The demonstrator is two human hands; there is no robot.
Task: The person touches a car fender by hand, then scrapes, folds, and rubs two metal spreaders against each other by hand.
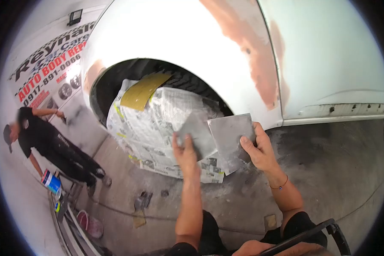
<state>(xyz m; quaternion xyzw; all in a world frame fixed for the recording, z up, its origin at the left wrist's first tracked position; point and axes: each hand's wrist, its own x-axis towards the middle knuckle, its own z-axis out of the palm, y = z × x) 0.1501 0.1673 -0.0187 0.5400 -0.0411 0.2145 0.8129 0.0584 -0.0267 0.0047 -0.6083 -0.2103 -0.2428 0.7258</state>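
Observation:
My left hand (pixel 184 154) is closed on a grey sandpaper sheet (pixel 199 133), blurred by motion, with the fingers over its near side. In my right hand (pixel 261 149) a second grey sandpaper sheet (pixel 231 133) is pinched, thumb on its face and fingers behind its right edge. The two sheets are side by side, nearly meeting at their edges. Behind them is a wheel wrapped in newspaper (pixel 170 111). A yellow sandpaper sheet (pixel 143 91) lies on top of the newspaper, under the wheel arch.
A white car body (pixel 158 34) with a sanded, pinkish filler patch (pixel 243 47) rises ahead. On the left a person in dark clothes (pixel 55 141) stands near a paint can (pixel 51 181) and a pink bucket (pixel 91 224). A hose (pixel 158 218) and scraps (pixel 143 200) lie on the floor.

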